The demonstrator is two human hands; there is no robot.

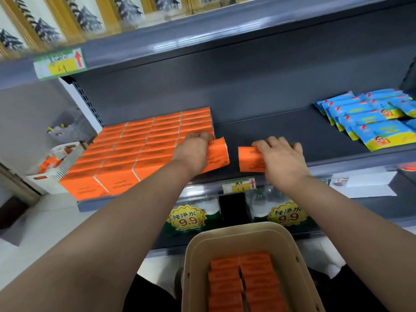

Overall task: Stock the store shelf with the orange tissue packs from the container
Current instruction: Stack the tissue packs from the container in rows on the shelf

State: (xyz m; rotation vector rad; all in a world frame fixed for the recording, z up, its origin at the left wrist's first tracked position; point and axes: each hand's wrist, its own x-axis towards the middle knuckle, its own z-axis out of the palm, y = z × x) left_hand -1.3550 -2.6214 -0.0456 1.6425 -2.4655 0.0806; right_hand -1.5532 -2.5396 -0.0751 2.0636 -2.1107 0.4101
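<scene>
Both hands work on the shelf (281,129), each on one orange pack. The left pack (217,154) leans tilted against the stocked block (139,149). If pushed in crooked, it could wedge or nudge the front row toward the shelf lip. The right pack (249,159) stands alone near the front edge, well apart from the blue packs (371,118), and would likely topple if let go before it meets a neighbour. The left hand (193,149) curls its fingers over its pack's top, gripping it. The right hand (283,158) clasps its pack the same way, fingers bent over the far edge. More orange packs (247,280) lie in the container (195,266) below.
</scene>
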